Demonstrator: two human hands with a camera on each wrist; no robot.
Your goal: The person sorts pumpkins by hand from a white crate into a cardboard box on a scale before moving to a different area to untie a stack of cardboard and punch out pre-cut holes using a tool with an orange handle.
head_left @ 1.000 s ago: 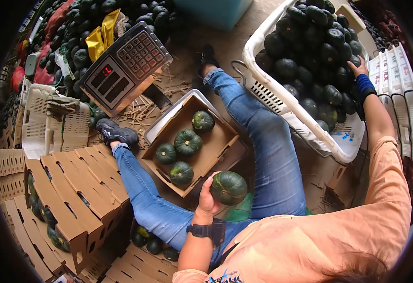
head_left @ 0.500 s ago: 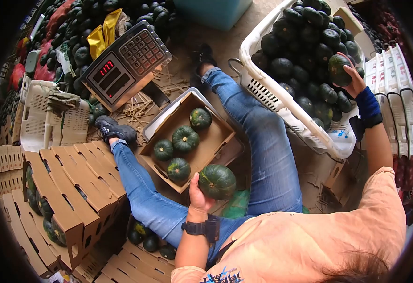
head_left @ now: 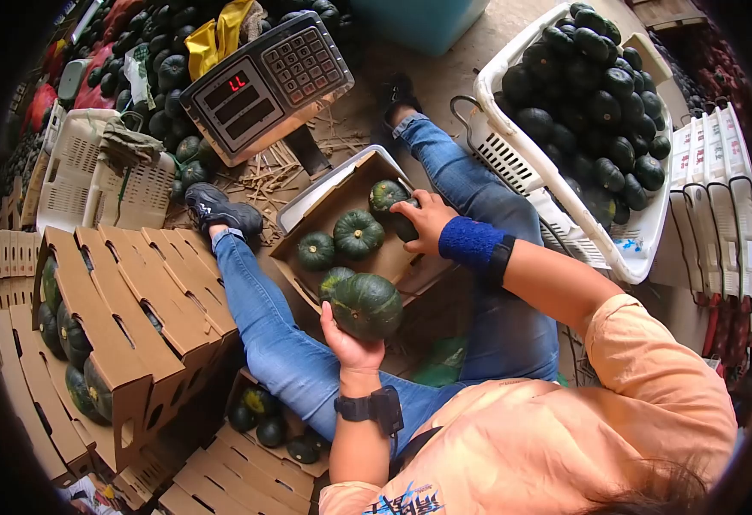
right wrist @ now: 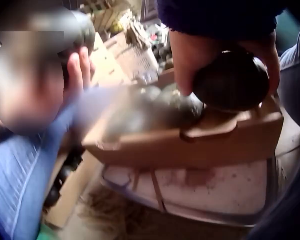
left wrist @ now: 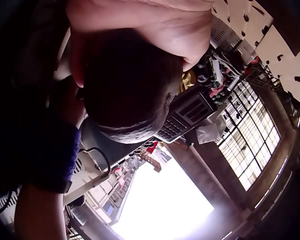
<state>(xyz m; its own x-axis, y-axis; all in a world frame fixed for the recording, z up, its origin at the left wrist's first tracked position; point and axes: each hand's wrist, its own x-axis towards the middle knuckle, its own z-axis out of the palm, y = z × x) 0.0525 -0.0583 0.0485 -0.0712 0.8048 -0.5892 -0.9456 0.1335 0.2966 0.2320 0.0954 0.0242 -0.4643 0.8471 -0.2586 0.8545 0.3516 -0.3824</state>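
Note:
My left hand (head_left: 355, 342) holds a large dark green kabocha squash (head_left: 369, 305) close over the near end of an open cardboard box (head_left: 329, 204). In the left wrist view this squash (left wrist: 132, 85) is dark, with fingers around it. My right hand (head_left: 436, 221), with a blue wristband, grips another kabocha squash (right wrist: 231, 82) at the box's right side; in the head view the fingers partly cover it. Inside the box sit several kabochas, among them one with a pale stem (head_left: 359, 233) in the middle. The held left squash partly hides the nearest one (head_left: 335, 281).
Under the box is a weighing platform (head_left: 305, 193), with its lit scale display (head_left: 266, 86) behind. A white crate (head_left: 577, 236) heaped with kabochas stands at the right. Stacked cardboard boxes (head_left: 135, 318) are at the left, and legs in jeans (head_left: 260, 330) flank the box.
My right hand has taken a kabocha from the white crate and carried it left to the box. My left hand still holds its squash, now closer over the box. The display reading has changed.

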